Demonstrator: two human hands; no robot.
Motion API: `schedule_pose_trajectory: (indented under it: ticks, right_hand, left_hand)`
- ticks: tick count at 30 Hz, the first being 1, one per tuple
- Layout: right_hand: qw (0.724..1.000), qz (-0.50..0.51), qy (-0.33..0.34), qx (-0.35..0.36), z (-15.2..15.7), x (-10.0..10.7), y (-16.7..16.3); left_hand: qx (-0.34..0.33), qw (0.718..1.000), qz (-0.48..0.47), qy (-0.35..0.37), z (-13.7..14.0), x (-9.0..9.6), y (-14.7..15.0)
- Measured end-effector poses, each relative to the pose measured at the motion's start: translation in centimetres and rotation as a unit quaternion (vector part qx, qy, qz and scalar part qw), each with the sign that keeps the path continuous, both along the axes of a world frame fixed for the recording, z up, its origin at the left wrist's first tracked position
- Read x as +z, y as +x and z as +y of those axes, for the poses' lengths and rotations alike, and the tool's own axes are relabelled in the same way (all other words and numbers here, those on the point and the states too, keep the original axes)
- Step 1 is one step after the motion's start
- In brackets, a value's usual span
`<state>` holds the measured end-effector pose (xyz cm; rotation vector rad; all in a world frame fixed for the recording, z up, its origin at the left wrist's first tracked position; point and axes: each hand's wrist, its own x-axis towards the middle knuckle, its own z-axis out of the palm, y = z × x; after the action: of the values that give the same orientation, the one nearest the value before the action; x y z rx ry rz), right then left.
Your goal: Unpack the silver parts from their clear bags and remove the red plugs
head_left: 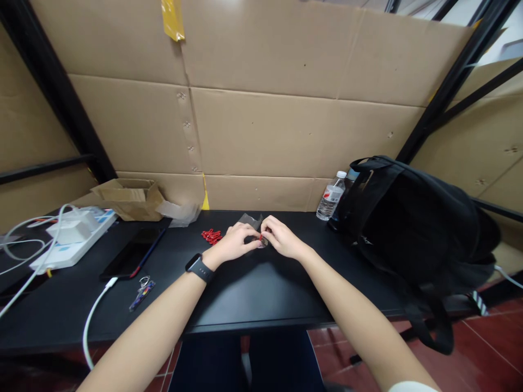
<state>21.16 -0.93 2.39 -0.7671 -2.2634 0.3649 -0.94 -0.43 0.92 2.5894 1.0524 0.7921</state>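
Over the middle of the black table, my left hand (233, 243) and my right hand (283, 238) meet at the fingertips. Both are closed in a pinch around a small red piece (260, 237), mostly hidden by the fingers, so its kind is unclear. A sheer grey plastic bag (250, 220) lies just behind the fingertips. To the left of my left hand is a little pile of red pieces (211, 236), too small to name exactly. A dark watch (199, 267) is strapped on my left wrist.
At left are a power strip (81, 239), a phone (134, 253) on a white cable, a keychain (142, 293) and an open cardboard box (129, 199). A water bottle (330, 196) and a black backpack (417, 228) stand at right. Cardboard walls (265, 136) enclose the table's back.
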Motion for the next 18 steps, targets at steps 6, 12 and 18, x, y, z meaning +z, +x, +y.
schedule_pose_trajectory:
  ticks: [6, 12, 18]
  right_hand:
    - [0.997, -0.063, -0.028, 0.031, 0.0, -0.1, 0.1]
    - [0.989, -0.114, -0.068, 0.057, -0.1, -0.5, -0.1]
    - [0.991, -0.111, -0.075, 0.016, 0.3, 0.2, 1.1]
  left_hand:
    - [-0.042, 0.998, 0.032, -0.038, 0.2, -0.1, -0.6]
    - [-0.027, 0.993, 0.097, -0.056, 0.0, -1.0, -0.2]
    - [0.017, 0.989, 0.144, -0.005, 0.9, 0.2, -2.4]
